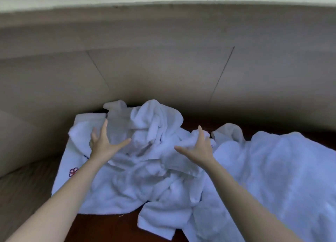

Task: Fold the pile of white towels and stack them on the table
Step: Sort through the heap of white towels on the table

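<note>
Two-handed reach toward towel pile at 12 o'clock on table: left hand, right hand released, fingers splayed, likely to single out one towel.

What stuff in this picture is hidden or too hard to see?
All in the head view:
- Number of towels in the pile: they are crumpled over each other.
- Flower mark on the left towel: too small and blurred to read.
- Big towel on the right: cut off by the picture's edges.
- Table: mostly covered by towels.
- Whether the right hand touches the pile: its far fingers are hidden.
</note>
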